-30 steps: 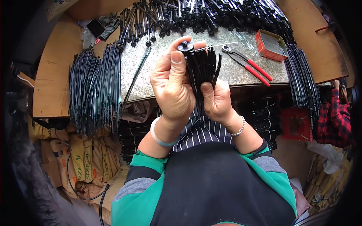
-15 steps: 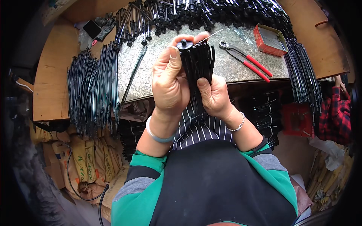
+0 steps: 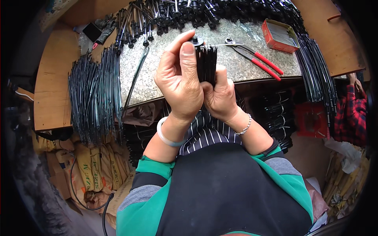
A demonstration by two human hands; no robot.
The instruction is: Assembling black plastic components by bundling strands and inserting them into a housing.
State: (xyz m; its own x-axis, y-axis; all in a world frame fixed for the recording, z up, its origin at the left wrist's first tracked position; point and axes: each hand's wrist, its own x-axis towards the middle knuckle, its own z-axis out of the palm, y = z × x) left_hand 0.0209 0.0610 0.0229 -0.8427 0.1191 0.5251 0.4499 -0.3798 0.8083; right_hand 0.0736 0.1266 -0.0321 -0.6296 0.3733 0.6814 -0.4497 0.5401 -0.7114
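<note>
My left hand [image 3: 179, 80] is closed around the upper end of a bundle of thin black strips [image 3: 207, 65], holding it upright above the table's front edge. At the top of the bundle, by my left fingertips, sits a round black cap [image 3: 197, 41] with a small knob. A thin pale metal wire [image 3: 224, 45] runs sideways across the strip tops and sticks out to the right. Lower down, my right hand [image 3: 221, 96] is closed on the same bundle, its thumb touching the base of my left hand. My palms hide part of the strips.
Red-handled cutting pliers [image 3: 256, 61] lie on the speckled tabletop [image 3: 149, 78] to the right, near a red tin [image 3: 279, 37] holding thin wires. Long black strips [image 3: 96, 94] hang over the left edge, others [image 3: 315, 74] on the right. Black-capped rods [image 3: 177, 15] pile along the back.
The bundle has turned more upright, and the wire has swung from slanting upward to nearly level. My left hand has shifted slightly up and left; my right hand has moved in closer beneath it.
</note>
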